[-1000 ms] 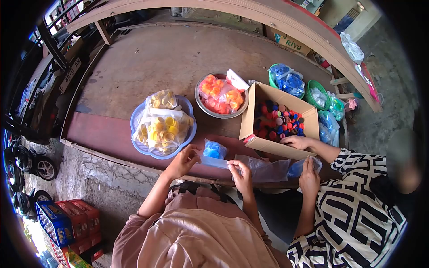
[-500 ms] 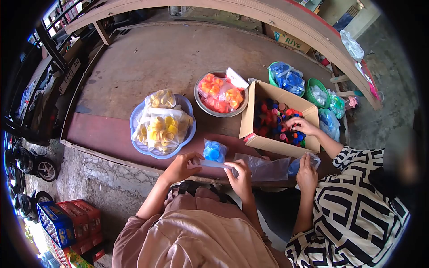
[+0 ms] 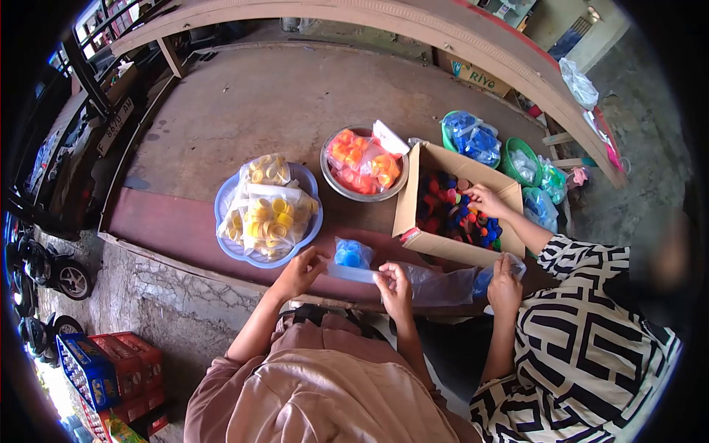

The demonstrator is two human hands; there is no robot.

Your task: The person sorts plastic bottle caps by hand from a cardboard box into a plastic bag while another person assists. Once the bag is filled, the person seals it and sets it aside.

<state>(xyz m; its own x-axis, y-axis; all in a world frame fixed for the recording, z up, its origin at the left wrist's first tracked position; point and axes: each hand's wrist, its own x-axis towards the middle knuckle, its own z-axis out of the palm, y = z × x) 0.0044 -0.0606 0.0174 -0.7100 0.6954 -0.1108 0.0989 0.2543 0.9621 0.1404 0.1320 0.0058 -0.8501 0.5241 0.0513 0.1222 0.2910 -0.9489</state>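
Observation:
My left hand (image 3: 301, 273) pinches the left end of a folded strip of clear plastic (image 3: 351, 274) at the table's front edge. The strip's right end is between the fingers of my right hand (image 3: 395, 288). Just beyond the strip lies a small clear bag of blue caps (image 3: 352, 254). Left of it, a lavender basket (image 3: 314, 182) holds bags of yellow caps (image 3: 271, 218). A metal bowl (image 3: 367, 197) with bags of orange and red caps (image 3: 356, 153) stands farther back. Flat clear plastic bags (image 3: 439, 285) lie right of my right hand.
A co-worker's hand (image 3: 487, 201) reaches into a cardboard box (image 3: 465, 251) of mixed caps; their other hand (image 3: 505, 286) holds a plastic bag (image 3: 482, 282). Green baskets (image 3: 522, 162) with bags stand behind the box. A wooden rail (image 3: 413, 16) crosses the back. Drink crates (image 3: 127, 362) stand at lower left.
The strip between my hands tilted and is level again, with both hands still on it. The co-worker's hand in the box has moved up and back among the caps.

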